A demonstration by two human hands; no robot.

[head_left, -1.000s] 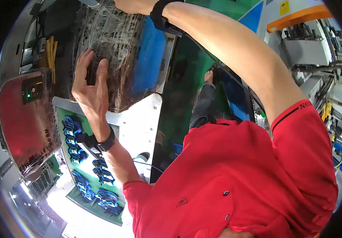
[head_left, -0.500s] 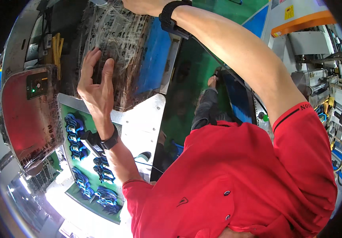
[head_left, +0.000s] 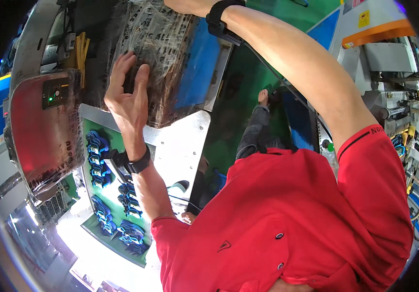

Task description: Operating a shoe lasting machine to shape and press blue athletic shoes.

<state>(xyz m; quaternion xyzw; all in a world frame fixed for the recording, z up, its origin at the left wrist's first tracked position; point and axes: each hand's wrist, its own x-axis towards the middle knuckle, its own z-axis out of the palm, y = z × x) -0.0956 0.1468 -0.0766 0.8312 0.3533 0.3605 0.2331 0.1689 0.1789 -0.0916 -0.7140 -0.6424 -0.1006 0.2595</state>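
Your left hand (head_left: 127, 104) is up at the upper left of the frame, thumb and fingers parted with a gap between them and nothing seen in the grasp. It is in front of the film-wrapped machine housing (head_left: 158, 44), at the top left of centre; whether the fingertips touch it, you cannot tell from here. Your right hand (head_left: 190, 6) is at the top edge beside the housing's upper part, its fingers cut off (so its grip can't be told). The two hands are well apart.

The step in hand looks like work at that housing, with both arms extended to it. A next move there would call for a clear look at the right fingers, and for the left fingers to be kept off the creased wrap unless contact is meant.

Below your left hand, at the lower left, dark blue parts (head_left: 97, 158) lie in clusters on a green mat (head_left: 115, 142), beside the red panel (head_left: 41, 129); your left forearm passes across the mat.
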